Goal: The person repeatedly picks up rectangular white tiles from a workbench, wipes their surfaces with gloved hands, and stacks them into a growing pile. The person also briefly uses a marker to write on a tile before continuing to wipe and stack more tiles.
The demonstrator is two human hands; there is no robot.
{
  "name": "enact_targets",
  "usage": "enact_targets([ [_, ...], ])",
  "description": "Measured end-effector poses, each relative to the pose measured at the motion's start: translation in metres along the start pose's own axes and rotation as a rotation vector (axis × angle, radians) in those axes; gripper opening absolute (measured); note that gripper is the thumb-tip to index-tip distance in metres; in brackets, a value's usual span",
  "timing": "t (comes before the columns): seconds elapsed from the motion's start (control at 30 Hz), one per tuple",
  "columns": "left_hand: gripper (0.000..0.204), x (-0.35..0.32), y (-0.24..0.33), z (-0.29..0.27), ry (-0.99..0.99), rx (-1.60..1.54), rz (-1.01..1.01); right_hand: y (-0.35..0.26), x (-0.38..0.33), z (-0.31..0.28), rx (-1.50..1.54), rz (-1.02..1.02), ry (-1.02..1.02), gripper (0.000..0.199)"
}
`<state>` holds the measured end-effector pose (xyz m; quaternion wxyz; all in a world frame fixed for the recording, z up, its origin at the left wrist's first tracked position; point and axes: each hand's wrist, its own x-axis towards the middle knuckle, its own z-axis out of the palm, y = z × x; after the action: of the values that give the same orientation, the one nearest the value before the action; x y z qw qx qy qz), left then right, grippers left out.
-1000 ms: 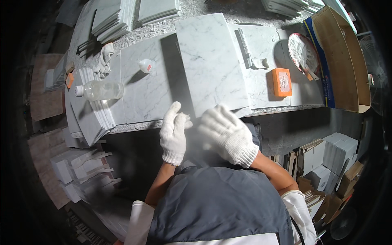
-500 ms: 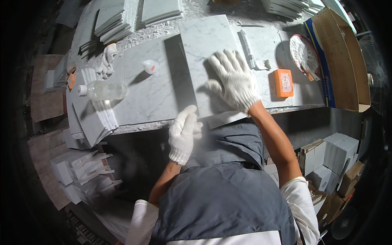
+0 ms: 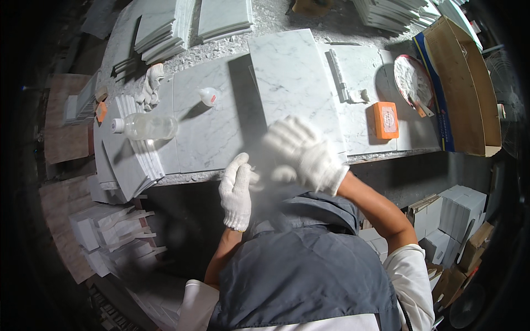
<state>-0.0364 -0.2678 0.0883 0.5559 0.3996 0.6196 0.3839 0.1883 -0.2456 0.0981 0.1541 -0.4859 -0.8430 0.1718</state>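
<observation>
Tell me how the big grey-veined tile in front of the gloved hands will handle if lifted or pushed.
The grey-veined tile should stay stiff, since it shows no visible sag. It will probably feel heavy, being a broad, stone-like slab. Its sharp, square corners suggest it might chip if knocked.

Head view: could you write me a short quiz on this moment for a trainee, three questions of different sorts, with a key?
1. True or false: the orange block is to the right of the large marbled slab.

2. Which is nearest the cardboard box?
A. the clear bottle
B. the red-rimmed dish
C. the crumpled white cloth

3. Fill in: the left hand and the right hand both wear white ____.

Key: 1. True. 2. B. 3. gloves.
</observation>
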Motion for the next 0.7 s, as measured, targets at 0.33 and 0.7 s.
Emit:
enact_targets([
  [0.33,0.043,-0.005,0.005,0.013,-0.072,-0.017,-0.078,0.073,0.028,-0.024,-0.087,0.378,0.259,0.081],
  [0.7,0.043,0.018,0.015,0.03,-0.133,0.258,0.126,-0.003,-0.096,-0.022,0.347,0.266,0.324,0.038],
])
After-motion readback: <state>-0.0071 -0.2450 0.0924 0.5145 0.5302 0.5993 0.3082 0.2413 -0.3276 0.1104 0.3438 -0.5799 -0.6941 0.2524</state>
